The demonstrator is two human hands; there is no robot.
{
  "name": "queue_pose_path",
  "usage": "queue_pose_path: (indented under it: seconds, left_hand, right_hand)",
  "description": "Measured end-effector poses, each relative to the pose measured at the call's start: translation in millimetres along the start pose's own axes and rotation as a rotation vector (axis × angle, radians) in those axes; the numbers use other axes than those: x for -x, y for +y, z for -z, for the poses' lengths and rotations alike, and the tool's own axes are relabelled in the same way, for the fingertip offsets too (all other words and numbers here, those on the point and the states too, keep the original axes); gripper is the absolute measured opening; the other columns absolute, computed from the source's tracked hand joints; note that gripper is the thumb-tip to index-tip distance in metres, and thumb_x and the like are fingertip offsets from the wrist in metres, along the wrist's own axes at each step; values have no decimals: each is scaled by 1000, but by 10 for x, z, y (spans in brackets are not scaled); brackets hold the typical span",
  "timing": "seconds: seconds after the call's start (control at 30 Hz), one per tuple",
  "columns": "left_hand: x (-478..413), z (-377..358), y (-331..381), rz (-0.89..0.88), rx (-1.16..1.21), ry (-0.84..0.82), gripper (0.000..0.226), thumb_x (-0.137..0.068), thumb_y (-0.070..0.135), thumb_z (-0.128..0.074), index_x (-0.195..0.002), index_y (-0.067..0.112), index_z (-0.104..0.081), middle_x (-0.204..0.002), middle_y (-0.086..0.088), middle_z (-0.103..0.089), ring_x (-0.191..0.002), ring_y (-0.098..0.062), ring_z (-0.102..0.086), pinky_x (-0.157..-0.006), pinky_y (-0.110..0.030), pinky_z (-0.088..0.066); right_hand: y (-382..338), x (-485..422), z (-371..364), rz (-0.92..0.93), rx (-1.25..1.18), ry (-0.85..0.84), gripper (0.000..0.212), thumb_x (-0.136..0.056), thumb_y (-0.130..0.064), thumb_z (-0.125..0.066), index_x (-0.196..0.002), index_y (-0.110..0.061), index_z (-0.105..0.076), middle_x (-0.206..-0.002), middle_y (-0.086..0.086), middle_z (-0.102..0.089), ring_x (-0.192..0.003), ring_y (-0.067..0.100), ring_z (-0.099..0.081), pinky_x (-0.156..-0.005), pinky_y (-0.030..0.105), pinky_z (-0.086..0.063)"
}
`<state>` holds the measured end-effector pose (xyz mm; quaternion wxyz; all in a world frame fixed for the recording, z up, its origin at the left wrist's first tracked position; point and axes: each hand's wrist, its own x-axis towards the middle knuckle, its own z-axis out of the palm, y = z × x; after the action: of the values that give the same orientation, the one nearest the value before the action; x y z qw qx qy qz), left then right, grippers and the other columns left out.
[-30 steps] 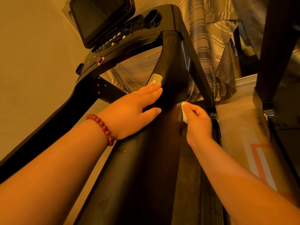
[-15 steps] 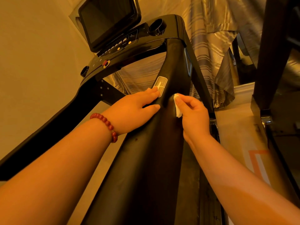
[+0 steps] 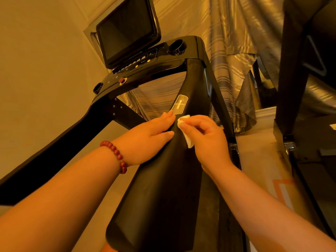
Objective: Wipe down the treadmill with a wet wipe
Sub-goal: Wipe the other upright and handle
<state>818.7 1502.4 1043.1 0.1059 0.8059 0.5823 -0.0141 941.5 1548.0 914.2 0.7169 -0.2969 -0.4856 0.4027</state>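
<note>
Pressure matters: your open left hand (image 3: 149,133) steadies the broad black treadmill handrail (image 3: 163,188); press the white wet wipe (image 3: 188,139) pinched in your right hand (image 3: 209,140) flat, overlapping strokes.

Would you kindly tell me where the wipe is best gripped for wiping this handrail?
Probably by the folded upper edge of the wipe, pinched from the right, as the right hand does. It lies flat against the handrail, and the left hand rests flat on the left side, blocking that approach.
</note>
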Motion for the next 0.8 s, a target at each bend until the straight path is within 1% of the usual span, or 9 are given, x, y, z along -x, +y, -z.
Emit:
queue_pose_path:
  seconds: [0.07,0.2,0.23,0.3,0.4,0.5,0.6,0.67,0.8]
  left_hand:
    - [11,-29,5,-9,20,32,52,-103,30,-33,-150,32,-12,-157,19,-6,-128,13,-5,-105,-11,-4]
    - [23,-57,-9,-12,27,72,51,-103,29,-31,-151,29,-13,-158,17,-8,-139,5,-8,-105,-11,-5]
    - [22,-60,-14,-17,26,77,50,-104,29,-31,-151,29,-13,-158,17,-8,-141,3,-8,-105,-11,-5]
    - [19,-75,-25,-29,39,96,50,-104,28,-31,-151,29,-14,-158,16,-9,-142,1,-8,-106,-12,-5]
    - [13,-94,-45,-36,54,112,50,-104,27,-31,-151,30,-15,-158,15,-10,-142,1,-8,-107,-13,-6]
    - [14,-93,-37,-26,52,104,49,-104,28,-30,-151,29,-15,-158,16,-10,-142,1,-9,-106,-12,-6]
    - [18,-78,-15,-25,16,92,49,-104,28,-29,-151,28,-14,-158,16,-9,-141,2,-9,-103,-9,-5]
    - [13,-70,-10,-27,-3,88,50,-104,29,-28,-151,28,-13,-158,16,-8,-142,1,-9,-104,-10,-5]
    - [2,-71,-3,-31,-49,78,50,-104,30,-28,-151,29,-11,-158,16,-6,-142,2,-7,-105,-11,-5]
  right_hand:
    - [-29,-6,16,50,46,-41,11,-85,-25,-70,-86,-35,-72,-96,-13,-66,-95,-1,-62,-80,13,-48]
    - [-45,-331,17,-35,111,74,6,-87,-27,-70,-86,-33,-70,-100,-8,-67,-95,5,-63,-86,29,-53]
    - [-56,-340,1,-34,121,82,5,-87,-27,-69,-87,-32,-70,-100,-8,-66,-95,4,-63,-87,30,-53]
    - [-93,-221,-25,26,144,44,8,-87,-24,-69,-87,-32,-71,-98,-11,-65,-95,1,-61,-86,22,-50]
    - [-141,121,-27,78,85,-77,14,-86,-22,-69,-86,-36,-72,-97,-15,-65,-98,-2,-59,-85,12,-46]
    - [-94,112,13,81,80,-33,14,-85,-23,-70,-86,-37,-72,-97,-15,-66,-97,-1,-61,-84,13,-47]
    - [-39,-118,13,-35,60,72,8,-87,-26,-69,-91,-32,-73,-100,-9,-67,-96,2,-63,-83,21,-50]
    - [-31,-111,-30,-90,18,100,7,-88,-28,-68,-93,-30,-73,-102,-9,-67,-97,3,-63,-83,24,-51]
    - [-80,232,-59,46,-4,23,10,-85,-25,-69,-86,-35,-71,-96,-15,-65,-96,-2,-61,-81,13,-48]
